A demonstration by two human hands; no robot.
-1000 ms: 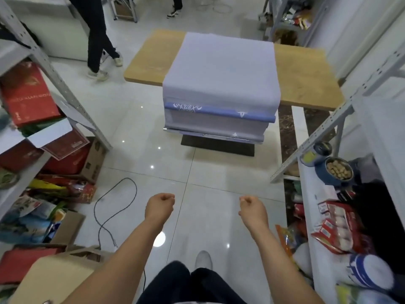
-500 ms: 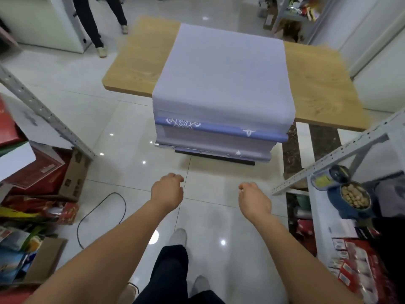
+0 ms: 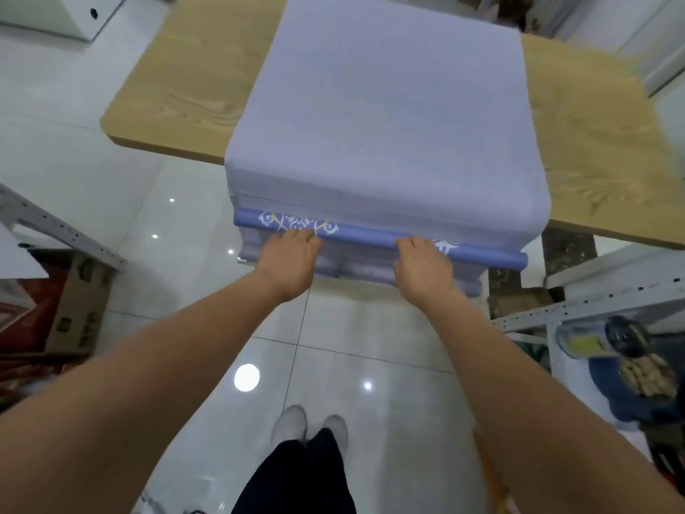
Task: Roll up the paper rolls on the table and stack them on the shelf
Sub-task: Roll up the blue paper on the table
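We stepped closer, arms reached forward from over floor — our left hand and right hand now grasp paper roll, fingers curled over it, hanging at near edge of table.

Stockroom-like shop space, slotted metal shelving, cardboard box on glossy tiled floor, tub of nuts.

Head view, steeply down over table
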